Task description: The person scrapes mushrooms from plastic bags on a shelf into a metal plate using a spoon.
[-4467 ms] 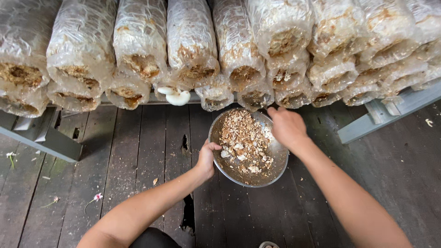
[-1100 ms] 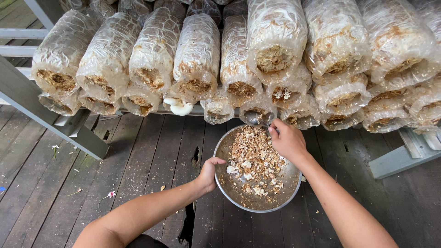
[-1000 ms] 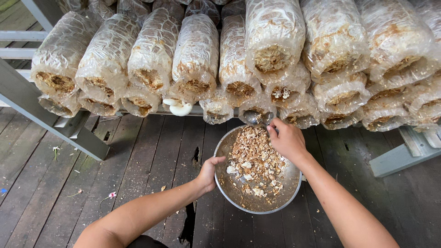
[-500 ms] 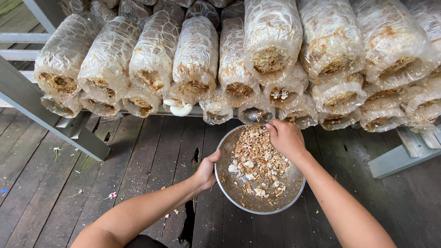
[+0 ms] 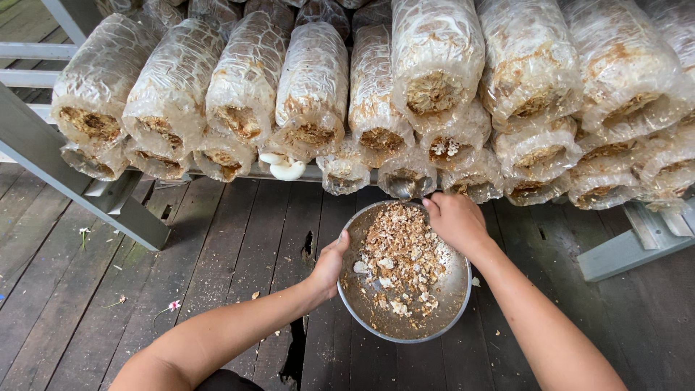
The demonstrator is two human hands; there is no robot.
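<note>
I am crouched by a rack of mushroom bags, and I am scraping old bits out of the mouth of one bag into my bowl.

My left hand point(image 5: 327, 266) is curled around the rim of the round metal bowl point(image 5: 449, 300) and holds it up just under the bottom row of bags. The bowl is tipped a little toward the rack. Inside it is a pile of crumbs point(image 5: 398, 261), brown and white, like sawdust and bits of mushroom.

My right hand point(image 5: 455, 221) is closed around something small and shiny, a spoon point(image 5: 399, 188) I think, though my fingers hide most of it. Its tip is at the open mouth of the low bag point(image 5: 405, 176) right above the far rim of the bowl. The bag is clear plastic with a brown middle.

So I am in the middle of the job. Some crumbs are in the bowl, and many bags in the row look just the same, with brown open ends.

For the next move, I think the bowl has to sit right under the bag mouth, touching or almost touching, so nothing drops on the floor. Some bits lie on the wooden floor point(image 5: 239, 239) already. My scraping has to be gentle, because the plastic is thin and could tear.

A little white mushroom point(image 5: 284, 168) pokes out of a bag further to my left, well apart from my hands. The grey rack frame point(image 5: 87, 195) slants down to the floor on that side.
</note>
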